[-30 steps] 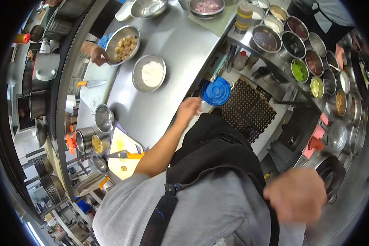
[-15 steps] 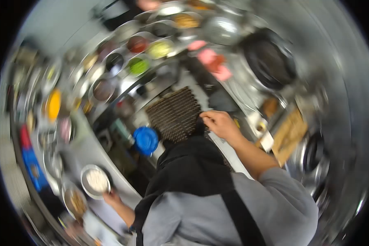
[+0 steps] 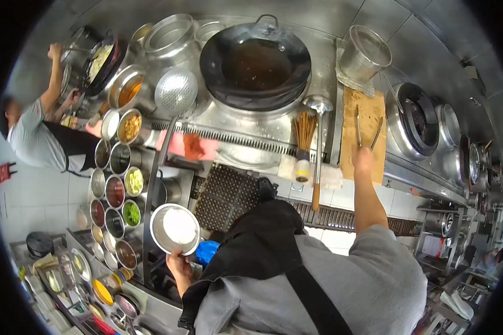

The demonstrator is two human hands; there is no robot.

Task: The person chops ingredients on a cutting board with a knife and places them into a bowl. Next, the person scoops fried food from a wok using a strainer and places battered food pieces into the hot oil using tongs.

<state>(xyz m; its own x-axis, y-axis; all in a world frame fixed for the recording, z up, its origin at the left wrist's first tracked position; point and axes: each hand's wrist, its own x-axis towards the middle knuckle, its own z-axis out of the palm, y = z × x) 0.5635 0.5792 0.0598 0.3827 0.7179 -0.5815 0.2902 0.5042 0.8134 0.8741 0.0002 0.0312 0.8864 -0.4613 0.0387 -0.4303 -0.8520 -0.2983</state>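
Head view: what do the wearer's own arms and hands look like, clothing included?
Both the left hand and right hand are bare, with no gloves. The right sleeve is short, plain grey and ends above the elbow; the left sleeve's end can't be made out. A black apron with a wide black strap covers the grey shirt.

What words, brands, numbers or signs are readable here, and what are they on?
None can be read.
Brush: any marks on its handle are too small.
Red thing, far left: any marks too small to read.
Bowl in the left hand, tongs in the right hand: no lettering visible.
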